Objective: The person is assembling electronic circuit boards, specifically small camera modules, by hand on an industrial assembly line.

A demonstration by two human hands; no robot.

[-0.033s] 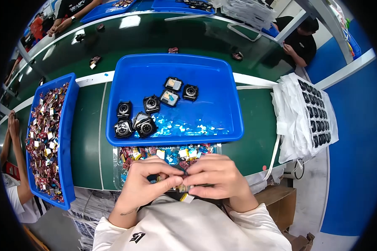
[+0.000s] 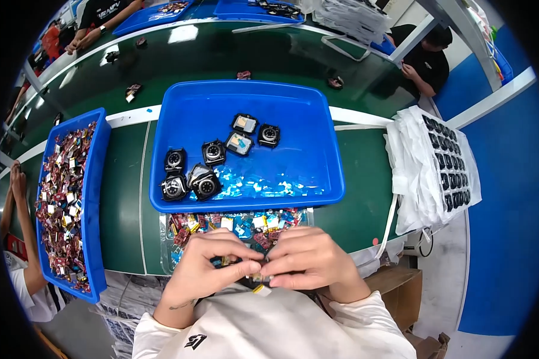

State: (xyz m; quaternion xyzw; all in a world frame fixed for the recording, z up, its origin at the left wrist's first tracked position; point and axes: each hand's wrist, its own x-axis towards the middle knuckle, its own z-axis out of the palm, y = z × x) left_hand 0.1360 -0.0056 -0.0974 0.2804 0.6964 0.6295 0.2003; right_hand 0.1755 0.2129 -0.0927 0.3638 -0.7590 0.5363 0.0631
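Observation:
My left hand (image 2: 217, 261) and my right hand (image 2: 310, 258) meet in front of my body, fingertips pinched together. Between them is a small electronic part, mostly covered by the fingers. A yellow-and-white piece (image 2: 262, 290) hangs just below the fingertips. Directly beyond my hands, a clear tray (image 2: 164, 239) holds red, blue, white and yellow small electronic parts. Farther out stands a blue bin (image 2: 251, 88) with several black watch cases (image 2: 214, 152) and bits of blue film (image 2: 263, 184). Two of the cases (image 2: 239, 143) show a pale, open inside.
At the left, a long blue bin (image 2: 100, 197) is heaped with small circuit parts. A stack of white-wrapped trays (image 2: 404, 173) with black cases stands at the right. A green conveyor (image 2: 281, 51) runs behind a white rail. Other people (image 2: 431, 57) sit around the line.
The yellow-and-white piece below my fingers has shifted slightly left and turned. Both hands stay pinched together in nearly the same place. The whole view has moved a little.

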